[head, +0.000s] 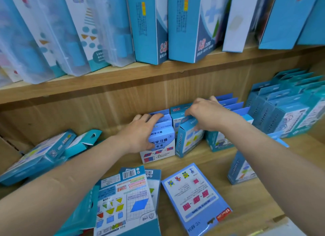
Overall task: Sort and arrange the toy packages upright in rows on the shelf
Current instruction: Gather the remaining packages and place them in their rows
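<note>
Two hands work on the lower shelf (211,159): the left hand (140,132) lies flat over the standing row (162,155), evidently bracing it, while the right hand (208,116) pinches the tilted package (187,142) by its top, apparently to stand it alongside.

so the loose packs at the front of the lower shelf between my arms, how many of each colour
teal packs: 4 (one standing at the right, one cut off at the lower left)
light blue pack: 1 (lying flat)
total: 5
</note>
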The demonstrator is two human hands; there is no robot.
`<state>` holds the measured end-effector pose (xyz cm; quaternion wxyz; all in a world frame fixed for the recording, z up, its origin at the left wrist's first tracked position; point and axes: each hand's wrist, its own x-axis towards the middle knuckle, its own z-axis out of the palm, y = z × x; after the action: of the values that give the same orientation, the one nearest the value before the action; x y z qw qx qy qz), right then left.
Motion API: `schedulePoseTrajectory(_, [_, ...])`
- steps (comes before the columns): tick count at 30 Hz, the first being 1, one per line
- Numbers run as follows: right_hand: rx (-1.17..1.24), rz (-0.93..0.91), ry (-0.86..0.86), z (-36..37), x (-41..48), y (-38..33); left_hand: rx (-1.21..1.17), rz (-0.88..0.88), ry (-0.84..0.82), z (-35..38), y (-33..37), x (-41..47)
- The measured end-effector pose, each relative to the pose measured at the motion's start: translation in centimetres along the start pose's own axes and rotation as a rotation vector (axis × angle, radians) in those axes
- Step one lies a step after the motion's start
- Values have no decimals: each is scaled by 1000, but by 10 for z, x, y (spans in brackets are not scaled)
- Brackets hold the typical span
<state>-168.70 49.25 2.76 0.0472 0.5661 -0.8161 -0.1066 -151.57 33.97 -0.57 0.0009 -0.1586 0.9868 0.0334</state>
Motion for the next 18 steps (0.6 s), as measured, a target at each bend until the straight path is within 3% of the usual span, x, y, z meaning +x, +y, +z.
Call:
schedulePoseTrajectory(10, [139,-7,136,18,15,-3,14,-43,64,1,-2,-6])
schedulePoseTrajectory(13, [121,36,162,18,8,-4,27,-198,81,-3,-5,-12])
schedulePoseTrajectory(15, [98,80,139,7,1,0,-1,-309,6,-5,-7,-14])
schedulePoseTrajectory(18, [223,200,147,-17,-15,16,-195,-339,-49,-2,-6,-11])
